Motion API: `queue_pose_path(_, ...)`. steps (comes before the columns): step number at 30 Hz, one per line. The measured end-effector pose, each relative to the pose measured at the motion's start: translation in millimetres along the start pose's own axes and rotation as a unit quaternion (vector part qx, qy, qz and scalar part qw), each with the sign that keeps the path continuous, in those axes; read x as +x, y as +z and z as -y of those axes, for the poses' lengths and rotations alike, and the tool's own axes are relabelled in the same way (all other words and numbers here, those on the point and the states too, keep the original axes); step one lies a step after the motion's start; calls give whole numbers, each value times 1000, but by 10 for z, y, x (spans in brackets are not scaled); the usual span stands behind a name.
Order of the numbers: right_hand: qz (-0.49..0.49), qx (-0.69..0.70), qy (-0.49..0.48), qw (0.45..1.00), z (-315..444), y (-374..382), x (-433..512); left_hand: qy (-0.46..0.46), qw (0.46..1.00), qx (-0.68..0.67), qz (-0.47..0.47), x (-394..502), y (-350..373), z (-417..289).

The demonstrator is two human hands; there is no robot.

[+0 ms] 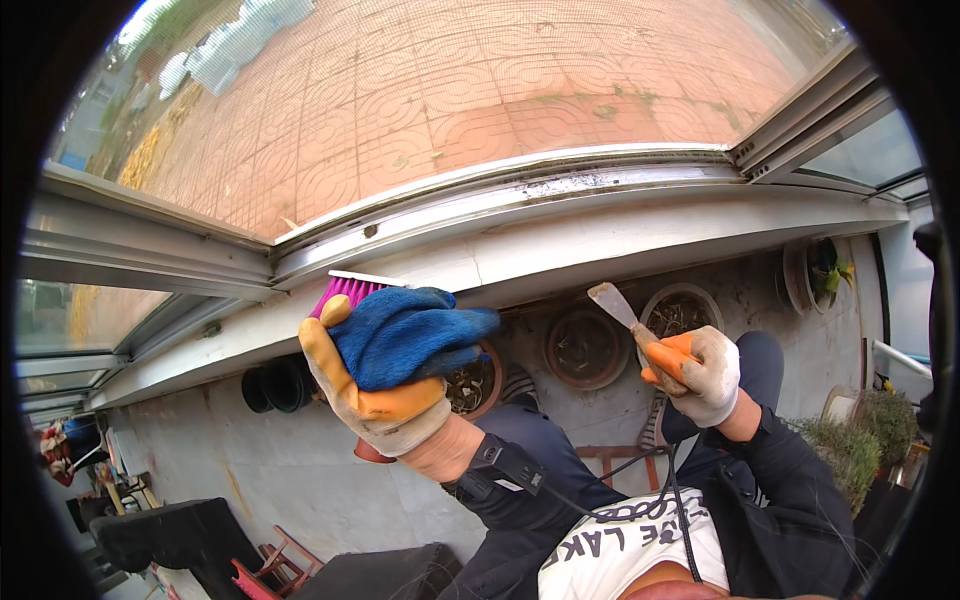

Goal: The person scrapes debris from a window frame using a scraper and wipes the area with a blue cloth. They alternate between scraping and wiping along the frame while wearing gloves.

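My left hand (382,397), in an orange-palmed work glove, is closed around a blue cloth (412,337) above the inner edge of the window sill (510,259). A brush with magenta bristles (349,291) shows just behind the cloth; whether the same hand grips it is hidden. In a matching glove, my right hand (694,371) holds a putty knife (616,304), its worn blade pointing up and left over the floor pots. Dark dirt marks the metal window track (570,184) beyond the sill.
Below the sill stand plant pots (586,349) with dry soil, and dark empty pots (277,386) at the left. A mesh screen covers the open window. A bushy plant (855,442) is at the right. Black furniture (180,532) and a small reddish stool (289,559) stand lower left.
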State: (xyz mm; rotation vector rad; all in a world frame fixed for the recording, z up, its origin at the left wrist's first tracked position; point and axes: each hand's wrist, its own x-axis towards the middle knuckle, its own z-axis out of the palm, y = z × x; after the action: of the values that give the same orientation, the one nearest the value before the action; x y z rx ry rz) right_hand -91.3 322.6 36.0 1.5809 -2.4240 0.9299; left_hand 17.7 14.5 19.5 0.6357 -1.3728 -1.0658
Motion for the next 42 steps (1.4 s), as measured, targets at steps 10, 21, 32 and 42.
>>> queue_pose_path(10, -102, 172, 384, 901, -265, 216, -121, -54, 995, -61, 65, -73, -59, 69)
queue_pose_path(21, -46, -67, 80, 993, -670, -530, 1051, 1, 993, 81, 89, -46, 194, 260)
queue_pose_path(32, 55, -50, 32, 997, -777, -505, 1434, -123, 988, -66, 62, -54, 231, 309)
queue_pose_path(42, -33, -101, 56, 993, -738, -625, 1186, -86, 990, -69, 87, -52, 257, 229)
